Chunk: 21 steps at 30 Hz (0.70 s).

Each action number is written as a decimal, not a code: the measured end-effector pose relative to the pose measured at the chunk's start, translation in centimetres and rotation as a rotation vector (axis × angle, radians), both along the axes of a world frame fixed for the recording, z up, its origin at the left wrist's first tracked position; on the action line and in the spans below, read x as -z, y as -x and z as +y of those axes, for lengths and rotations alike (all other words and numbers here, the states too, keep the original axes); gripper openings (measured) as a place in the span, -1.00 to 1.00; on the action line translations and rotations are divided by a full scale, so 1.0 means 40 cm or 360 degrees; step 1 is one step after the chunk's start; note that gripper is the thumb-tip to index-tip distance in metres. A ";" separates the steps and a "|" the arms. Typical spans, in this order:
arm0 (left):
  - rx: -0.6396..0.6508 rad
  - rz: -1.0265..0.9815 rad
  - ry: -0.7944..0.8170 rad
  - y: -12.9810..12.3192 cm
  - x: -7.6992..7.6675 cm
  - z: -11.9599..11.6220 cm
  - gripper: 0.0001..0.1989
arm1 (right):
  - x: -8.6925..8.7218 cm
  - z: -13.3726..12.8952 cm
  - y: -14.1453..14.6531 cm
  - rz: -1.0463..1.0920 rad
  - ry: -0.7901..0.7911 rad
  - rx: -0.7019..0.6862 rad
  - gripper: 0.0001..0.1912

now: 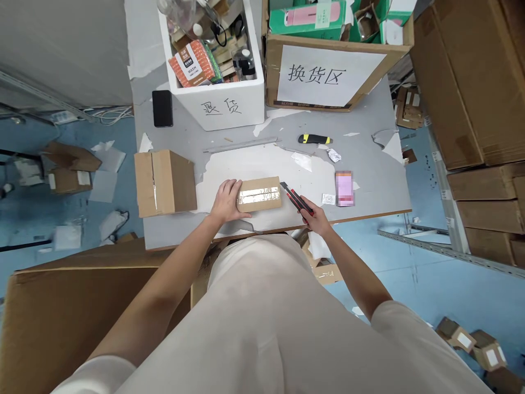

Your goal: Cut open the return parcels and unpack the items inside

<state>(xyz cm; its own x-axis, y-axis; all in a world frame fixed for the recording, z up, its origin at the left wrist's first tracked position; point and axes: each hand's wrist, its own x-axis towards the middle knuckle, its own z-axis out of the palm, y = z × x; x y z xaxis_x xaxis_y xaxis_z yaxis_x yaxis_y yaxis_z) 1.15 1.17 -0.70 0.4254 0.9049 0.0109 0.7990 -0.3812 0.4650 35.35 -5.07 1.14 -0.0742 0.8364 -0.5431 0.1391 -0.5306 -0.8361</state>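
Observation:
A small brown cardboard box (259, 203) with shiny clear tape along its top lies on the table in front of me. My left hand (228, 201) grips its left end, fingers behind and thumb along the near side. In my right hand (315, 216) is a black and red box cutter (296, 198), its tip pointing up and left, close to the box's right end. Whether the tip touches the cardboard I cannot tell. To the left of my left hand stands a larger closed carton (164, 183).
A white foam bin (217, 104) and a labelled carton (328, 76) of green boxes stand at the back. Also on the table (377, 180) are a black phone (162, 108), a yellow-black cutter (315, 139), a pink packet (345, 189) and paper scraps. A big open carton (90, 306) stands lower left.

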 end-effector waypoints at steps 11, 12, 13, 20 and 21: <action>-0.0043 -0.0042 -0.0018 -0.002 -0.006 -0.004 0.13 | 0.005 0.007 -0.064 0.0128 0.0058 -0.0304 -0.27; -0.0048 -0.0047 -0.0012 -0.002 -0.006 -0.005 0.13 | 0.007 0.008 -0.073 0.0137 0.0047 -0.0356 -0.28; -0.0051 -0.0050 -0.0005 -0.002 -0.005 -0.006 0.13 | 0.009 0.007 -0.082 0.0146 0.0037 -0.0400 -0.30; -0.0055 -0.0067 0.0037 0.000 -0.002 -0.005 0.15 | 0.006 -0.034 -0.103 0.0155 0.0132 -0.0479 -0.31; -0.0054 -0.0075 0.0047 0.000 -0.002 -0.004 0.15 | 0.004 -0.044 -0.102 0.0158 0.0136 -0.0478 -0.32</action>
